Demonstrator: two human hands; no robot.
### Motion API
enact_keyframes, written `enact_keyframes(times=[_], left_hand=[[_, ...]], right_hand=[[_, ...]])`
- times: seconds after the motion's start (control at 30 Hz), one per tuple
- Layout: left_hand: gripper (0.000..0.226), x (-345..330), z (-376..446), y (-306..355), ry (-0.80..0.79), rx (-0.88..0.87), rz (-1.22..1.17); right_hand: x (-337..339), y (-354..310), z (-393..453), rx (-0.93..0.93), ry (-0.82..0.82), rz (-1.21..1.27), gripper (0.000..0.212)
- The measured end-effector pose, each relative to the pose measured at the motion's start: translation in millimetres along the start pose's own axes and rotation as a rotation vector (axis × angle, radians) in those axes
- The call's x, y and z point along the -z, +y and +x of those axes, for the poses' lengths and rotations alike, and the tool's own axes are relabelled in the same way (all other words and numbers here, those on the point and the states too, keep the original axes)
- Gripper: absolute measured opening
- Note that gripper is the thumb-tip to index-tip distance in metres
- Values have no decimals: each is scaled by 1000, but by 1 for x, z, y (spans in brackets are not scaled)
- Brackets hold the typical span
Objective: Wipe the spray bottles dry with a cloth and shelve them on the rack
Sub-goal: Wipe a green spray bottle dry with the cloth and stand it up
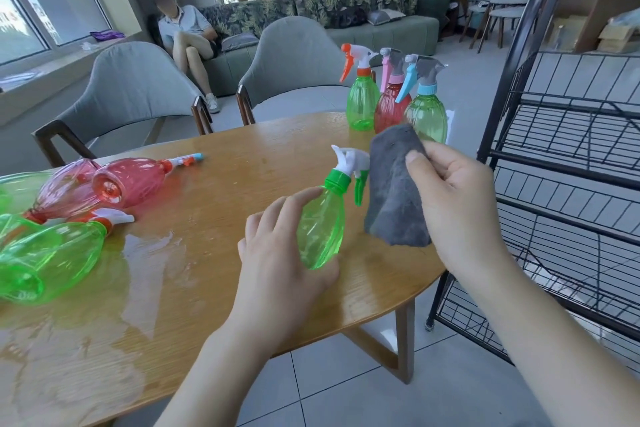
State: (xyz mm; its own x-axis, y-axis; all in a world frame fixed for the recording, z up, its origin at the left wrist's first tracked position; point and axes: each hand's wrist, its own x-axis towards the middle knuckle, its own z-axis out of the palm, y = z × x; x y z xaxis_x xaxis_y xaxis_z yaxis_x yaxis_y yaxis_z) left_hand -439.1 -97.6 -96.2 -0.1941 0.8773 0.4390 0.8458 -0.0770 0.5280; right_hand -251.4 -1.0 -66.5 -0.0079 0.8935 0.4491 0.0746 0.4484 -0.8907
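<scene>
Left hand [277, 253] gripping green spray bottle [322, 229] above the desk [207, 288], fingers curled round its base, nozzle aimed away, long axis tilted up-right. Right hand [453, 191] just right of bottle, pinching grey cloth [394, 191]. Left of bottle: fallen bottles [114, 184], cut off by frame. Beyond: three upright bottles [394, 104], one partly hidden, possibly dried. Right: black rack [568, 163].

The held bottle [322, 229] is green with a white head; the cloth [394, 191] is grey; the sofa [346, 7] has a leaf pattern.
</scene>
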Motion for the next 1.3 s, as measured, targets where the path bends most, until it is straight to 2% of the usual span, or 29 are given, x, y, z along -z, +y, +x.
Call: enact_keyframes(times=[0.1,0.2,0.37,0.5,0.6,0.67,0.73,0.8,0.9,0.97,1.13,1.23,1.3], left_hand=[[90,-1,1,-6,43,41,-84],[103,0,1,-8,3,56,-91],[103,-2,-1,-5,-11,68,-61],[102,-2,-2,-4,30,38,12],[104,3,-3,-2,-28,5,17],[92,14,-3,-3,-146,-37,-44],[68,22,-2,-4,-254,-87,-180],[58,25,-2,-5,-279,-93,-284],[60,19,-3,-5,-235,-126,-290],[73,10,-8,-1,-191,-134,-250],[86,-19,-23,15,67,-174,75],[98,-31,-27,25,148,-133,203],[102,-33,-26,26,168,-117,208]], right_hand=[[-12,11,-7,-147,-57,19,27],[-25,19,-14,-252,-119,87,14],[-40,9,-12,-417,-86,277,24],[-43,3,-14,-430,-41,344,22],[-41,3,-16,-412,-83,337,24],[-39,5,-15,-427,-96,346,18],[-37,5,-15,-445,-94,363,15],[-37,5,-15,-452,-93,383,17],[-40,1,-17,-447,-109,385,23],[-42,0,-18,-424,-90,374,27],[-46,5,-18,-375,18,362,26],[-49,7,-18,-328,10,382,43],[-50,10,-18,-294,12,382,55]])
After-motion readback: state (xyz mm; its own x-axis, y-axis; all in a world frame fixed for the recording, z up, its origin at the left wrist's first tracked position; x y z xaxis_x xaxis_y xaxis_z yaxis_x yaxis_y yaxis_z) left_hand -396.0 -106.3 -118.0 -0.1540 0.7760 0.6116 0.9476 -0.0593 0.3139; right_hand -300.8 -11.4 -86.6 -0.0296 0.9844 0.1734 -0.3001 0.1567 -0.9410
